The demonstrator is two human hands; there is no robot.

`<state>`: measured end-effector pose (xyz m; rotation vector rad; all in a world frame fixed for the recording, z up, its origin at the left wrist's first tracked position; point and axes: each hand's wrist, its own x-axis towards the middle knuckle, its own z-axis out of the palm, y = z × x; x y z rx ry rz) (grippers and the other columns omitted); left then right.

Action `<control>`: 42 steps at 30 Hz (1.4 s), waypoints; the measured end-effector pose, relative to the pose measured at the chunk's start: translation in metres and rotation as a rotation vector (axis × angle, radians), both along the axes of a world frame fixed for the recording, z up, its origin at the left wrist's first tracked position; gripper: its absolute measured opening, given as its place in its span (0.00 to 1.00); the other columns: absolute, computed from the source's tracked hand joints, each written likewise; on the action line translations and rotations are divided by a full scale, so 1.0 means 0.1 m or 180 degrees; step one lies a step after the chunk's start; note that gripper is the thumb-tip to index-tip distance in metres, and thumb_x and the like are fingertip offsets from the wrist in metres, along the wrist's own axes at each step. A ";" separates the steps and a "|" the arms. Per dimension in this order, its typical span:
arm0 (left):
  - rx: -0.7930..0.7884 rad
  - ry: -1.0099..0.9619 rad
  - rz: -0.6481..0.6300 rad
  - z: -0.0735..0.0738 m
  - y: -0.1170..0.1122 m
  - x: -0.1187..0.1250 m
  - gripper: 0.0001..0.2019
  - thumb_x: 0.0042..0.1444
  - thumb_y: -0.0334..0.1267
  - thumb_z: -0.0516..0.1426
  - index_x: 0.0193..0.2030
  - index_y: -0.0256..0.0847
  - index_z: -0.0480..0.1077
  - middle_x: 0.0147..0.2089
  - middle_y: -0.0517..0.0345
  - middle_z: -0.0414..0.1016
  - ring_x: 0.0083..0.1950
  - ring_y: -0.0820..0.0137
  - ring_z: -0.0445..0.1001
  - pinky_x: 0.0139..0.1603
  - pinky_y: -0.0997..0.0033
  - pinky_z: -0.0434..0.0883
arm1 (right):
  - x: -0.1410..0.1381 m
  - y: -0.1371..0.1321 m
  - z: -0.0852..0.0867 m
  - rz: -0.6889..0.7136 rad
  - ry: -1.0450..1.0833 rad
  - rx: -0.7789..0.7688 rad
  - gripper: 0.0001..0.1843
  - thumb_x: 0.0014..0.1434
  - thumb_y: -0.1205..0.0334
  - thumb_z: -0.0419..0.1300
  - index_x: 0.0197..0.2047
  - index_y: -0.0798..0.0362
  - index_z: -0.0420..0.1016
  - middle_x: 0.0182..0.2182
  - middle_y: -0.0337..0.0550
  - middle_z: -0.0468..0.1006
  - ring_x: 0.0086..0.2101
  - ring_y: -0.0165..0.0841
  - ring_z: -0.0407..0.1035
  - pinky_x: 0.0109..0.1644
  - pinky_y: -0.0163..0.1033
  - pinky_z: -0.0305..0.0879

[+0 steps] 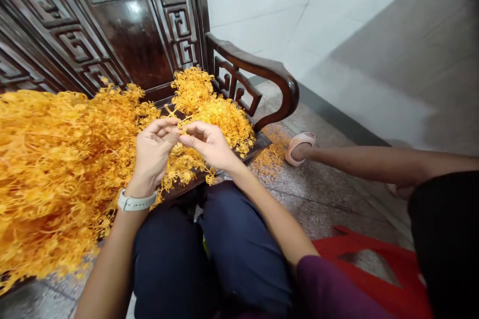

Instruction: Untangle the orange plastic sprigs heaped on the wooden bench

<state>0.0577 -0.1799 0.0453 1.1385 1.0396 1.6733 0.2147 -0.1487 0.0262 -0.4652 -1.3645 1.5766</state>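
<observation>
My left hand (157, 145), with a pale watch band (137, 201) on its wrist, is closed in a pinch on a yellow-orange plastic flower sprig (182, 122). Fingertip to fingertip with it, my right hand (207, 143) also pinches at the sprig; the exact part between the fingers is mostly hidden. Just behind the hands lies a small heap of the same sprigs (220, 117) by the armrest. A far larger pile of yellow-orange sprigs (63, 159) spreads over the bench on the left.
The dark carved wooden bench (138, 50) has a curved armrest (258, 60) on the right. Yellow bits (275, 152) are scattered on the tiled floor beside another person's foot in a pink slipper (297, 149). A red plastic stool (377, 264) stands at lower right.
</observation>
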 end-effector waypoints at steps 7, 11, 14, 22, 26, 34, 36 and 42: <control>0.0186 -0.0108 0.0281 -0.08 0.03 0.14 0.18 0.48 0.49 0.79 0.38 0.41 0.84 0.34 0.59 0.77 0.29 0.80 0.70 0.33 0.84 0.73 | 0.11 -0.09 -0.02 -0.0415 0.0088 0.0278 0.22 0.62 0.41 0.73 0.37 0.51 0.74 0.38 0.41 0.76 0.41 0.32 0.70 0.50 0.42 0.69; 0.0171 -0.0068 0.0156 -0.09 0.04 0.14 0.18 0.53 0.54 0.76 0.38 0.44 0.81 0.35 0.61 0.72 0.27 0.78 0.68 0.30 0.78 0.76 | 0.12 -0.08 -0.01 0.0087 0.0118 0.0133 0.24 0.64 0.38 0.70 0.40 0.50 0.72 0.35 0.40 0.77 0.39 0.33 0.72 0.51 0.43 0.70; 0.0183 -0.0188 0.0031 -0.08 0.04 0.12 0.18 0.55 0.55 0.75 0.38 0.45 0.78 0.35 0.61 0.68 0.28 0.77 0.67 0.31 0.78 0.76 | 0.10 -0.09 -0.05 0.0492 0.0325 -0.0041 0.22 0.64 0.42 0.71 0.39 0.50 0.70 0.32 0.38 0.75 0.34 0.31 0.70 0.45 0.42 0.68; -0.0097 -0.0460 -0.0082 -0.06 -0.01 0.08 0.19 0.55 0.55 0.75 0.39 0.46 0.76 0.36 0.60 0.66 0.32 0.75 0.67 0.33 0.79 0.75 | 0.04 -0.10 -0.02 0.0327 0.0383 -0.0436 0.21 0.60 0.45 0.76 0.39 0.51 0.76 0.30 0.34 0.71 0.28 0.26 0.58 0.32 0.38 0.55; -0.0140 -0.0271 -0.0222 -0.05 -0.04 0.11 0.20 0.51 0.54 0.77 0.40 0.45 0.78 0.34 0.60 0.68 0.31 0.75 0.68 0.28 0.79 0.72 | 0.04 -0.09 0.00 0.0004 0.0278 -0.0333 0.22 0.59 0.41 0.75 0.38 0.51 0.77 0.26 0.32 0.67 0.26 0.27 0.57 0.31 0.38 0.55; -0.0057 -0.0049 -0.0373 -0.08 -0.04 0.12 0.22 0.48 0.50 0.79 0.42 0.45 0.77 0.33 0.61 0.70 0.28 0.76 0.67 0.29 0.78 0.74 | 0.10 -0.14 0.03 -0.0297 0.0096 -0.0488 0.25 0.60 0.37 0.73 0.35 0.50 0.72 0.26 0.33 0.66 0.26 0.27 0.56 0.27 0.36 0.55; 0.0003 0.0101 -0.0360 -0.10 -0.04 0.12 0.21 0.51 0.52 0.77 0.43 0.46 0.76 0.34 0.60 0.71 0.28 0.75 0.67 0.30 0.78 0.74 | 0.09 -0.13 0.01 -0.0430 0.0117 -0.0387 0.26 0.60 0.36 0.72 0.34 0.50 0.71 0.26 0.33 0.65 0.26 0.28 0.55 0.29 0.37 0.55; 0.0391 0.0651 0.0059 -0.08 -0.04 0.15 0.20 0.55 0.51 0.76 0.41 0.44 0.74 0.38 0.57 0.73 0.34 0.72 0.71 0.33 0.75 0.74 | 0.07 -0.14 -0.02 -0.0823 0.0152 0.0023 0.23 0.65 0.39 0.69 0.35 0.50 0.71 0.29 0.34 0.67 0.31 0.29 0.58 0.38 0.39 0.61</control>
